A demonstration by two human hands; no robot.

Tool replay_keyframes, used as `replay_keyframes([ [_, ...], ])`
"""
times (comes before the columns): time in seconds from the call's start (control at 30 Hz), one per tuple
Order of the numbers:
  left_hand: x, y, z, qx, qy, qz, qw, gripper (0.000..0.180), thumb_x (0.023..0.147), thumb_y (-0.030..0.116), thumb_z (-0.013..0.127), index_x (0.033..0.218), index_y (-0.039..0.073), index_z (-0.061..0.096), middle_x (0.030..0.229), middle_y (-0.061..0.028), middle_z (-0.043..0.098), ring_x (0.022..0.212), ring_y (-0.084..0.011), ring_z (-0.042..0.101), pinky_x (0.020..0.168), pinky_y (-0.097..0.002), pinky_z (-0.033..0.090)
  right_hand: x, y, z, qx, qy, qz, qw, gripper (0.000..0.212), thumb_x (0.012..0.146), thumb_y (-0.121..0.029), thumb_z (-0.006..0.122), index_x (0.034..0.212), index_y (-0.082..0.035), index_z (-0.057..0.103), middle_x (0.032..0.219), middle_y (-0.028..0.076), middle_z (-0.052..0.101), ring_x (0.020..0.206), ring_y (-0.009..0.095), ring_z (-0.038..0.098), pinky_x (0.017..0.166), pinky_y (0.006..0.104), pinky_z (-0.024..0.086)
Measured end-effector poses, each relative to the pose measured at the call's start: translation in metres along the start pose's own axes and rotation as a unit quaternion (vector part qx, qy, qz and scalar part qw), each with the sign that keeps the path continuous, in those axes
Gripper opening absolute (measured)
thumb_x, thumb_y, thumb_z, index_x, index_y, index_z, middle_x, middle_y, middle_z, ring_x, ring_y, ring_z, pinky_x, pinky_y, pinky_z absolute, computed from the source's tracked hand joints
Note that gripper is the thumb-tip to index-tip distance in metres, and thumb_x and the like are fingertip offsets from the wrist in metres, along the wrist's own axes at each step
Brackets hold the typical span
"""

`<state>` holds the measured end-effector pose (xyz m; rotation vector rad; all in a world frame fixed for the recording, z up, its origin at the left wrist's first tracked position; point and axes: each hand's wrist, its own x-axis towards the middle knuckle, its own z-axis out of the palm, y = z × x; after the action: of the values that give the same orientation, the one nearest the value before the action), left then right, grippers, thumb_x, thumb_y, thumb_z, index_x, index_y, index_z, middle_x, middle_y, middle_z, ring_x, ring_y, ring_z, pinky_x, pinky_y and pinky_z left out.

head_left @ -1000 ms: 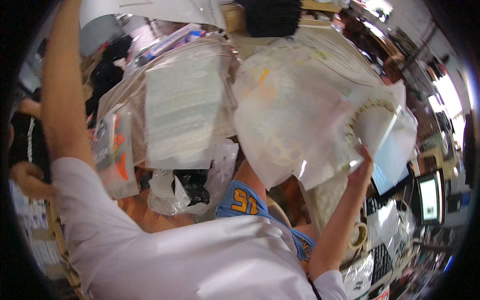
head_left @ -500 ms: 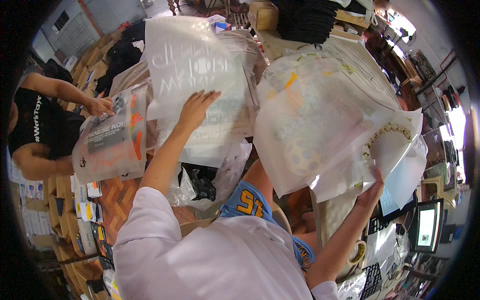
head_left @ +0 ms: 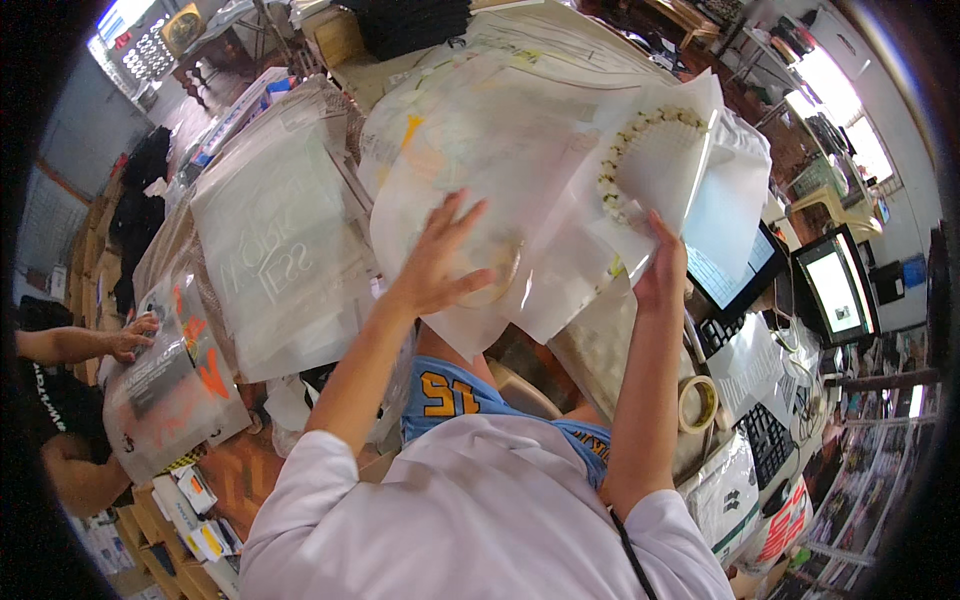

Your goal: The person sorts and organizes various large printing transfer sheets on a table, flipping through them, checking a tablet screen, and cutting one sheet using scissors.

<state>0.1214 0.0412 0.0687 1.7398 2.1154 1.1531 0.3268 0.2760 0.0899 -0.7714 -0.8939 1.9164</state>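
My left hand (head_left: 440, 262) hovers with spread fingers over, or lightly touching, a pile of translucent film sheets (head_left: 535, 190); the contact is hard to tell. At the right edge of that pile, my right hand (head_left: 662, 265) pinches the sheets between thumb and fingers, next to a printed ring of small flowers (head_left: 612, 165). Faint coloured shapes show through the films. Left of them lies another stack of film sheets (head_left: 290, 245) with white lettering on top.
At far left a co-worker's hand (head_left: 130, 338) rests on a printed film (head_left: 180, 385) in black and orange. On my right are a tape roll (head_left: 697, 404), a keyboard (head_left: 765, 445) and a lit monitor (head_left: 838, 285). Folded black cloth (head_left: 410, 25) is piled at the back.
My left hand has moved from the left stack across to the right-hand films. The lettered sheet, raised and blurred before, now lies on the left stack. The view has turned rightward.
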Motion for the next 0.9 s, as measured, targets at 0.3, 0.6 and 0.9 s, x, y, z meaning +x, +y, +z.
replay_keyframes([
  [0.3,0.143,0.073,0.055,-0.346,-0.030,0.040,0.937,0.071,0.095,0.052,0.037,0.146,0.006,0.021,0.152,-0.0152,0.021,0.141,-0.0294,0.014,0.113,-0.0399,0.011,0.019,-0.101,0.107,-0.144,-0.063,-0.091,0.983,0.042,0.080,-0.013,0.064,0.116,0.004,0.052,0.107,0.016,0.059,0.094,0.030,0.059,0.086,0.0432,0.047],
  [0.6,0.241,0.120,-0.014,-0.713,0.097,0.228,0.656,0.073,0.094,0.059,0.028,0.143,0.005,0.026,0.143,-0.0096,0.035,0.129,-0.0240,0.034,0.109,-0.0359,0.022,0.030,-0.196,0.253,-0.457,-0.162,-0.489,0.725,0.029,0.077,-0.014,0.063,0.102,-0.001,0.061,0.094,0.016,0.062,0.082,0.028,0.062,0.075,0.0386,0.051],
  [0.9,0.143,0.020,-0.001,-0.885,0.074,0.033,0.459,0.083,0.083,0.074,0.033,0.134,0.009,0.044,0.132,-0.0086,0.050,0.123,-0.0268,0.041,0.106,-0.0459,0.027,0.017,-0.054,0.301,-0.813,-0.192,-0.297,0.463,0.026,0.080,-0.025,0.059,0.099,-0.010,0.070,0.102,0.015,0.067,0.092,0.029,0.066,0.078,0.0428,0.052],
])
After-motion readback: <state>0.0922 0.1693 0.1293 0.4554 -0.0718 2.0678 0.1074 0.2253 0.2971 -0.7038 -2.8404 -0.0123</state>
